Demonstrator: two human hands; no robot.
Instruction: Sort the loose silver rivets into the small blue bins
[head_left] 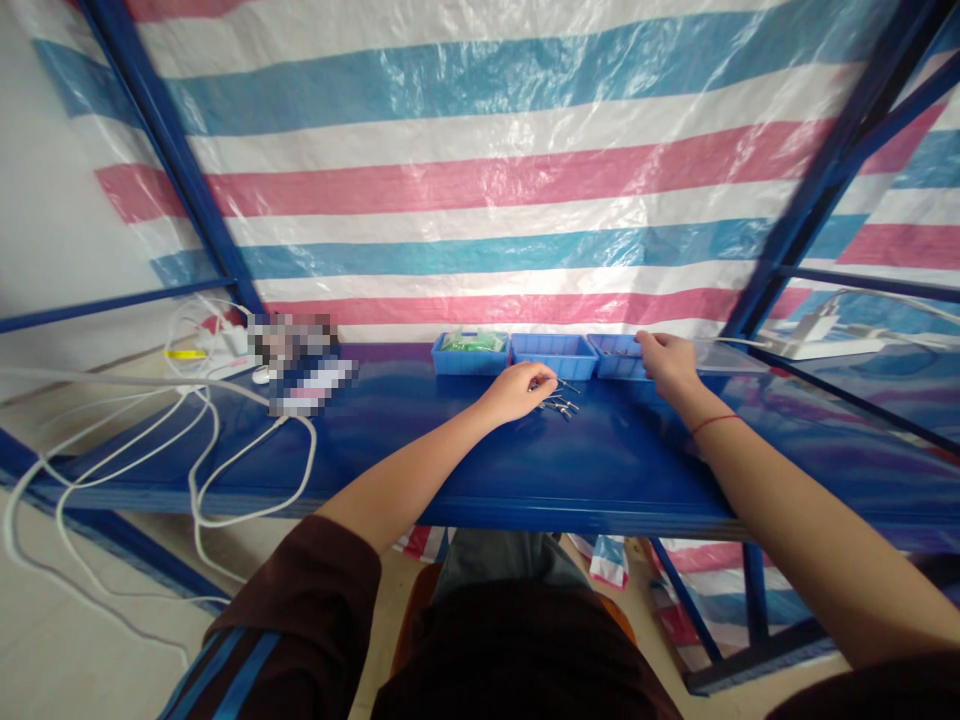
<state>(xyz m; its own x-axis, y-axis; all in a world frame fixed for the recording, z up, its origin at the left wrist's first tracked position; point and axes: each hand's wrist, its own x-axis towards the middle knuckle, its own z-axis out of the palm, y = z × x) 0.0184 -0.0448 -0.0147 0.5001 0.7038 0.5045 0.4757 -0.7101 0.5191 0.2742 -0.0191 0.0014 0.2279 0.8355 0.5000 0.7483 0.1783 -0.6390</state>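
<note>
My left hand (516, 392) is closed in a pinch, with a thin metal pin (568, 386) sticking out past its fingertips. Just below those fingers, several thin silvery metal pins (562, 406), like screws or rivets, lie in a loose pile on the blue tabletop (480, 470). My right hand (666, 362) is over the right end of the right blue bin (611, 371), fingers pressed together; anything in them is hidden. Small pieces show inside that bin. The middle blue bin (553, 366) stands behind my left hand.
A left blue bin (465, 365) holds a green bagged item (472, 342). White cables (217, 490) loop over the left side and hang off the front edge. A blurred-out object (304, 365) lies there. A power strip (825, 340) sits at the right, near blue frame posts (795, 200).
</note>
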